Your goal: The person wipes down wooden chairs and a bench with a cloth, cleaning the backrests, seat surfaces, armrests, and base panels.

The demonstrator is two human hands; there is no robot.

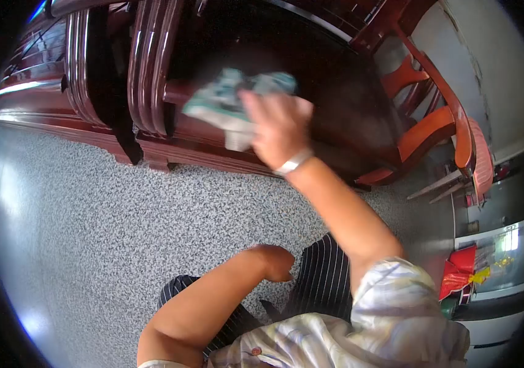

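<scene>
My right hand (pixel 279 126), blurred by motion and with a silver band at the wrist, presses a green-and-white patterned cloth (pixel 219 109). The cloth spreads out to the left of the fingers, over the dark reddish-brown wooden seat (pixel 348 104). One pale corner of it hangs near the seat's front edge. Lower in the view, my left hand (pixel 273 262) rests bent at the wrist by my knee, its fingers mostly hidden. Dark striped trousers (pixel 323 276) cover my legs.
Carved wooden armrest posts (pixel 150 67) rise on the left. A curved wooden chair (pixel 431 132) stands at the right by the wall. Beyond it are a glass-fronted cabinet (pixel 507 251) and a red bag (pixel 458 270). Speckled grey floor (pixel 121 221) lies below.
</scene>
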